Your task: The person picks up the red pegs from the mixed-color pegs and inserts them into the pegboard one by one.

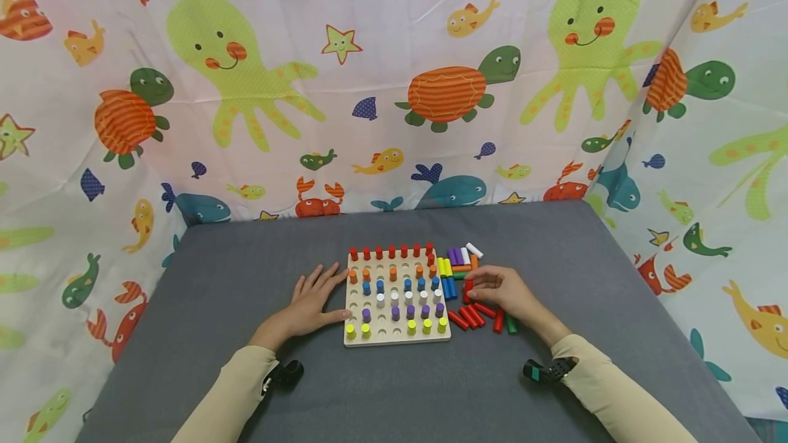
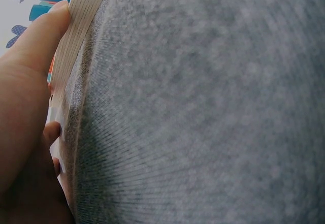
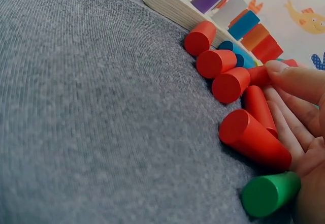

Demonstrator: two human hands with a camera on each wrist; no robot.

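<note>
A pale wooden pegboard [image 1: 400, 343] lies flat on the table, with rows of red, orange, blue, white, purple and yellow pegs standing in its holes and some holes bare. My left hand [image 1: 310, 303] rests at the board's left side with fingers spread, the thumb touching its edge. To the right of the board, my right hand [image 1: 501, 289] pinches a red peg [image 1: 468, 290] between thumb and fingers, just above other pegs. Several loose red pegs [image 3: 255, 137] and a green peg [image 3: 270, 194] lie beneath and beside that hand.
Against the board's right side lie blue pegs [image 1: 450, 288] and yellow pegs [image 1: 444, 266]. Behind them are purple pegs [image 1: 455, 256], an orange peg [image 1: 474, 261] and a white peg [image 1: 475, 249]. A grey cloth [image 1: 394, 395] covers the table, and a sea-animal curtain [image 1: 375, 142] hangs around it.
</note>
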